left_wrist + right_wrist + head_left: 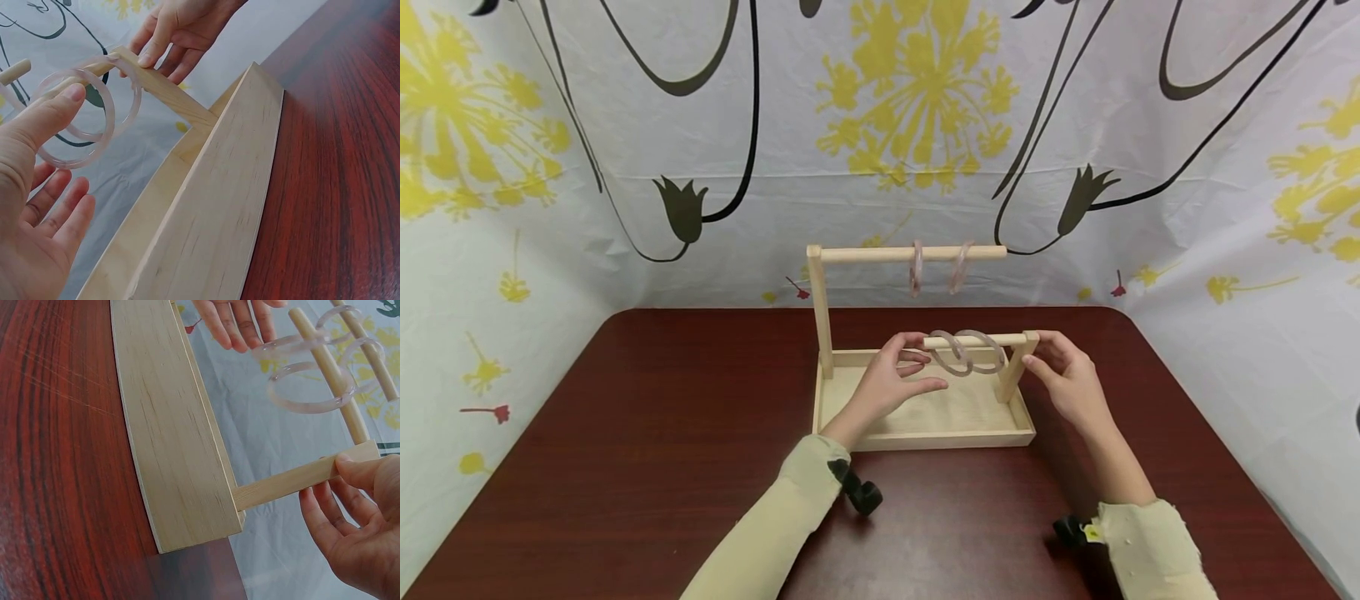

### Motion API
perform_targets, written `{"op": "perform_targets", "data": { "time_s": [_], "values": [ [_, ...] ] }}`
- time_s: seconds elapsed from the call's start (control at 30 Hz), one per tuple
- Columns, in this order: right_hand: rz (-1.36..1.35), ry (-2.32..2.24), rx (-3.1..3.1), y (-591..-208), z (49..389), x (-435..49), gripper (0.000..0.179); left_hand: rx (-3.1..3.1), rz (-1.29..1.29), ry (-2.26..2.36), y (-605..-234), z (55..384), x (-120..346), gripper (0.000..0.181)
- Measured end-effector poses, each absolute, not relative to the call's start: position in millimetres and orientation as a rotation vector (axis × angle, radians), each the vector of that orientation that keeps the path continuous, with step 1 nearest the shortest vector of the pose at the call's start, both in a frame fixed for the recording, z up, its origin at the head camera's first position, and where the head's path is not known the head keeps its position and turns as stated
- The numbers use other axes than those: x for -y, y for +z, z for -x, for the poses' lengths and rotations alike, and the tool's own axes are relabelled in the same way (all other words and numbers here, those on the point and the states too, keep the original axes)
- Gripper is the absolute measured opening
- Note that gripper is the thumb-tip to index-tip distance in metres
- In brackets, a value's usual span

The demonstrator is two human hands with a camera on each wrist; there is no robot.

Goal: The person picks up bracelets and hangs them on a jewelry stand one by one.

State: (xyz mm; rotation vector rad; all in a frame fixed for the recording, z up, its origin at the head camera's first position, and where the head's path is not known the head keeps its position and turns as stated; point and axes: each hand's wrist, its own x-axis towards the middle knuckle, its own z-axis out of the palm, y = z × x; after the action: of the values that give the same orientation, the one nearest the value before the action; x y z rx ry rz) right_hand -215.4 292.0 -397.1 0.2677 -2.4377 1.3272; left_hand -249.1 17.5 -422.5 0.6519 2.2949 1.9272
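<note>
A wooden bangle stand (917, 443) has a tray base and two posts with rods. Two translucent bangles hang on the lower front rod (1011, 339): one bangle (112, 119) is nearer its free end, the other bangle (294, 407) nearer the post. My left hand (891, 383) is at the rod's free end with fingers and thumb spread apart, beside the nearer bangle; whether it touches that bangle I cannot tell. With thumb and fingers, my right hand (1070, 379) grips the top of the short right post (287, 481).
Two more pinkish bangles, one bangle (916, 268) and another bangle (959, 268), hang from the higher back rod (865, 254), held by the tall left post (822, 312). Under the stand is a dark red wooden table (700, 400). A patterned curtain (775, 125) hangs behind.
</note>
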Motion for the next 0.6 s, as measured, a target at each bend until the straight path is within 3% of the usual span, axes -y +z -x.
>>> {"op": "perform_targets", "data": {
  "time_s": [0.6],
  "values": [
    [-0.253, 1.308, 2.462, -397.0, 215.2, -292.1, 0.030, -2.316, -0.639, 1.918, -422.2, 248.5, -13.4, 0.066]
  ]
}}
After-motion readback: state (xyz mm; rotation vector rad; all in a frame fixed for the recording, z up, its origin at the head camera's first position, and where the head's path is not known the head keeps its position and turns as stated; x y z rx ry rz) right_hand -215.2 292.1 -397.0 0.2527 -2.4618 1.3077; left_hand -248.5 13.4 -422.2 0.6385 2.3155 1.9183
